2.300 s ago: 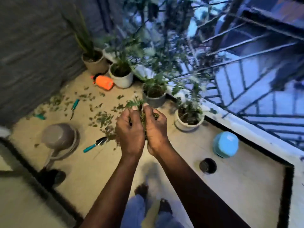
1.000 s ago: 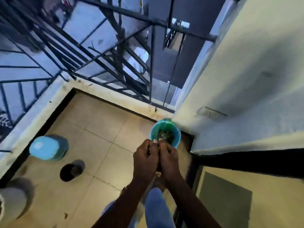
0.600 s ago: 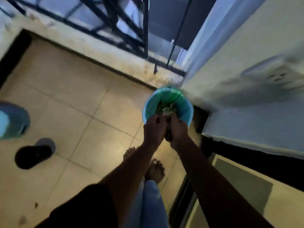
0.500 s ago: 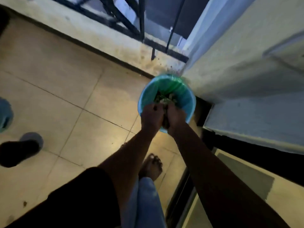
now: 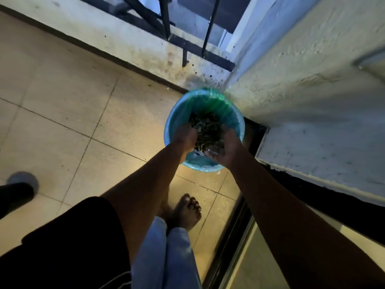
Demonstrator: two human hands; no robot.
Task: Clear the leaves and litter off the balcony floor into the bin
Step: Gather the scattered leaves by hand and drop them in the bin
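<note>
A round blue bin with a green liner stands on the tiled floor in the corner by the wall. Both my hands reach down into its mouth. My left hand is at the near left of the rim, back up, fingers pointing down. My right hand is at the near right, its fingers spread loosely. Between them lies a dark mass of leaves and litter inside the bin. The hands are apart and neither grips anything that I can see.
A low stained kerb with black railing runs behind the bin. A rough white wall rises on the right, with a dark door track below it. A dark pot sits at the left edge. My bare foot stands near the bin.
I turned from the littered floor by the plants, carried a bunch of leaves to the bin and lowered my joined hands into it. Now the hands have parted and the leaves lie between them.
</note>
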